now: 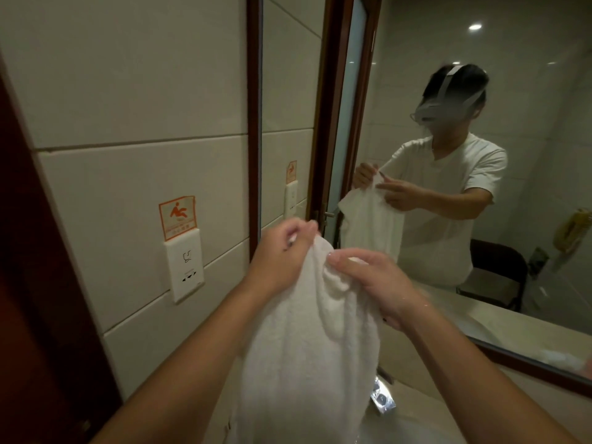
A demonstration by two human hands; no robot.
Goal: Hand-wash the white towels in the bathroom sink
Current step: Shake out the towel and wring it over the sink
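you hold the white towel point(304, 354) up before the mirror point(528, 75), your left hand point(282, 251) pinching its top edge and your right hand point(371, 280) gripping a fold just beside it, the cloth hanging down past the faucet point(381, 397).

A pale beige counter point(563, 406) runs below and to the right of the right hand point(374, 283), directly under the dark wooden lower frame of a wall mirror point(480, 75). A chrome faucet point(381, 395) stands on the counter well below that hand. Just below the faucet, the pale curved basin of a sink point(416, 427) is set into the counter, and only part of it is in view.
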